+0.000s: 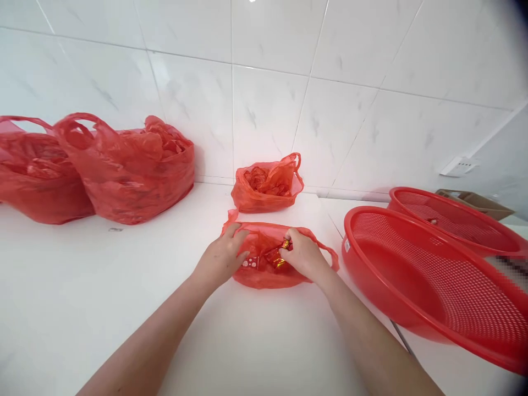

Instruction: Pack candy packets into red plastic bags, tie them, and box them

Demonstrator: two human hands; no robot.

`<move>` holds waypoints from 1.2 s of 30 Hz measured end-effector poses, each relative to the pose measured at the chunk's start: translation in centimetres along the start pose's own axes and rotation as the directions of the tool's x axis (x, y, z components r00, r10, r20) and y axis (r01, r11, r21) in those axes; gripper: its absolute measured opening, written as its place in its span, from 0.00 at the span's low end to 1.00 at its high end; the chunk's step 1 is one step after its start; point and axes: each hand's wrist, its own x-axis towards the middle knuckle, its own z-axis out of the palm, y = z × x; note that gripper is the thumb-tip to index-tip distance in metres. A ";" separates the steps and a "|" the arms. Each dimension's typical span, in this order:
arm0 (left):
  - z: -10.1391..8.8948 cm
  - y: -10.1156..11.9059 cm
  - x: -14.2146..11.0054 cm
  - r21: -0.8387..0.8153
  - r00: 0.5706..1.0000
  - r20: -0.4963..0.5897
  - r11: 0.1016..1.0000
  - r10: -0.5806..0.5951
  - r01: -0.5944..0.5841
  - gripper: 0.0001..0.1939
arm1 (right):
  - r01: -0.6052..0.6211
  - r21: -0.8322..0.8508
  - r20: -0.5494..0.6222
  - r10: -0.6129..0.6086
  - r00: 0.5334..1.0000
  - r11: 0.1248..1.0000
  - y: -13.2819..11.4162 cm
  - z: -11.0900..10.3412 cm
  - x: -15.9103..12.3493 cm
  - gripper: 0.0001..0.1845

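A red plastic bag (pixel 270 281) lies on the white table in front of me with its mouth spread wide. Inside it are shiny red-and-gold wrapped pieces and a red packet with white spots (pixel 250 263). My left hand (pixel 223 257) is at the bag's left side, thumb and fingers apart, with nothing visible in its grasp. Over the right part of the opening, my right hand (pixel 306 254) pinches a small red-and-gold wrapped candy (pixel 286 243) between thumb and fingers. The fingers hide part of the candy.
Behind the bag stands a smaller-looking red bag (pixel 268 201) stuffed with red plastic. Two big full red bags (pixel 140 181) sit at the left by the tiled wall. At the right are a red mesh basket (pixel 396 275), another basket (pixel 454 220) behind it, and a cardboard box (pixel 480 204).
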 end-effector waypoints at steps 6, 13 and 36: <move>0.7 -0.4 0.3 0.046 0.986 0.139 0.995 -0.091 0.085 0.28 | 0.046 0.140 0.109 -0.061 0.992 0.989 1.8 0.2 0.7 0.08; 1.0 0.3 -0.4 -0.113 0.987 0.161 0.994 0.019 -0.001 0.14 | 0.070 0.381 0.093 -0.113 0.989 0.922 3.3 1.2 0.1 0.14; 0.9 0.8 -1.1 -0.509 0.971 0.239 0.848 -0.027 0.149 0.07 | 0.209 0.171 0.303 -0.253 0.919 0.963 2.1 0.0 -2.6 0.36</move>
